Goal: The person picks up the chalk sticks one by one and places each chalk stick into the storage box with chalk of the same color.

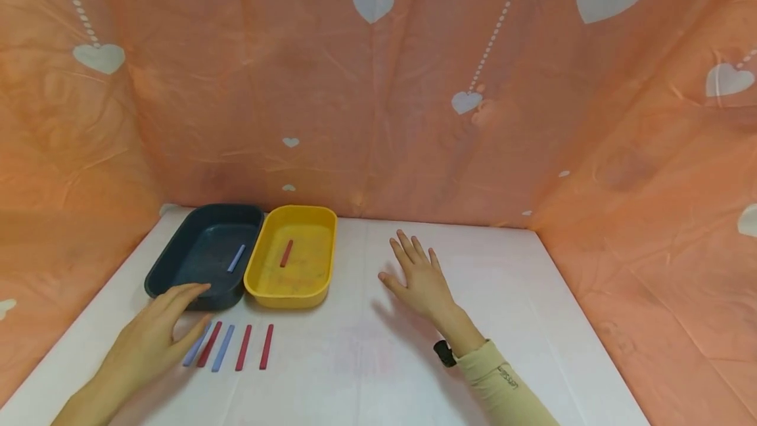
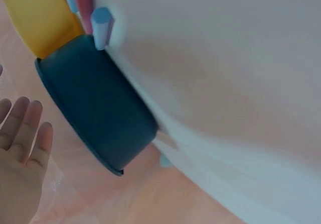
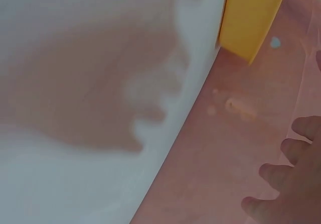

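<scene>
Our hands hover over the sticks, holding nothing.
Our left hand, fingers relaxed, nears the blue stick at the row's left end beside the dark tray; our right hand lies spread flat. The stick looks light, stiff and thin, best pinched mid-length.

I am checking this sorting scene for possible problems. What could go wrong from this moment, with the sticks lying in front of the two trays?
1. The left hand hovers over the leftmost blue stick, which lies close against a red stick; it might lift or knock both.
2. The dark tray holds a blue stick, the yellow tray a red one; the trays touch, so a stick could drop into the wrong one.
3. The right hand, spread open, steadies neither tray.
</scene>
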The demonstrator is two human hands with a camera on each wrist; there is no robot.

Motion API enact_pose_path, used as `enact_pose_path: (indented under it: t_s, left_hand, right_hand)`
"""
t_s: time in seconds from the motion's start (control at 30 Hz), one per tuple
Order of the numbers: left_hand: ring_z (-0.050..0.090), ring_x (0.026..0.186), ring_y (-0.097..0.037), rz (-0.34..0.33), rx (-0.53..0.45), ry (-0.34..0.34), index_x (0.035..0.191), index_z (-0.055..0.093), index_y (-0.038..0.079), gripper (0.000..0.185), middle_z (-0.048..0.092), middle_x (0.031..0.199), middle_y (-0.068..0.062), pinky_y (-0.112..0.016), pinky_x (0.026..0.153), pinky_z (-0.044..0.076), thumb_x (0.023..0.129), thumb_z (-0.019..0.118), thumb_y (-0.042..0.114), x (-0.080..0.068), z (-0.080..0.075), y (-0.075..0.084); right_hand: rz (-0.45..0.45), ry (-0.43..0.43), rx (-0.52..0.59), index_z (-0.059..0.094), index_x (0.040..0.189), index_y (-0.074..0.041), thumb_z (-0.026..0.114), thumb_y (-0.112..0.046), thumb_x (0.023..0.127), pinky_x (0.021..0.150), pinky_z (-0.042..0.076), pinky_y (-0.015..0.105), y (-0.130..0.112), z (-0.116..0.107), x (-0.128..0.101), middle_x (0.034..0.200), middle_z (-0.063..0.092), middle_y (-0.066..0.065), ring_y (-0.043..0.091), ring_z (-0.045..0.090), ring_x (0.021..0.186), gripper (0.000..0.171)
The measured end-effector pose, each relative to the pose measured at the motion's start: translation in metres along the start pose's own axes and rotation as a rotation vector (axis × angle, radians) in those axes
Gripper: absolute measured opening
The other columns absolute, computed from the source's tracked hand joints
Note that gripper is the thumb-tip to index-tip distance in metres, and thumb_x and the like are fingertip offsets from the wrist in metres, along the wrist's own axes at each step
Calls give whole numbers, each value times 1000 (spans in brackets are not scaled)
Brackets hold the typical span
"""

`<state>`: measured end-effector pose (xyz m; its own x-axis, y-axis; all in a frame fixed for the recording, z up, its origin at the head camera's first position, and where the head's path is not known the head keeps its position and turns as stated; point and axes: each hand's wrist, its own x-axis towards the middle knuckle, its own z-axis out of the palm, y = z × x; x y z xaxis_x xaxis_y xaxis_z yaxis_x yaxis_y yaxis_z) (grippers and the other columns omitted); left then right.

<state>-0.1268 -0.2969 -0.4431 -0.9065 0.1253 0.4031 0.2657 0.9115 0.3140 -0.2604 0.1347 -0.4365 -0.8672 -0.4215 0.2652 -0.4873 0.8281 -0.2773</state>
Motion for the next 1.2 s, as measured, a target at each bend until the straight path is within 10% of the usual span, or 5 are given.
enact_pose_path:
  t_s: [0.3, 0.83, 1.2]
  left_hand:
    - [50, 76, -4, -114, -110, -113, 126, 67, 8, 42, 62, 104, 0, -22, 63, 49, 87, 82, 8, -12, 6, -9]
    - [54, 85, -17, -226, -118, -319, 123, 69, 5, 36, 58, 97, 0, -23, 67, 49, 90, 80, 13, -6, 20, -20]
    - [52, 76, -13, -156, -88, -280, 118, 71, 1, 35, 56, 89, 2, -24, 63, 48, 85, 84, 8, -4, 27, -24]
  right_hand:
    - [-67, -49, 17, 34, 163, -12, 54, -54, 103, 122, 19, 65, -25, 22, 17, 172, 22, 7, 36, 24, 157, 76]
    - [-98, -193, -18, 28, 165, -17, 46, -58, 106, 125, 18, 58, -63, 52, 34, 173, 18, 2, 29, 19, 158, 75]
    - [-88, -225, -22, 30, 165, -17, 41, -61, 107, 123, 22, 59, -74, 57, 38, 173, 18, 1, 30, 23, 157, 74]
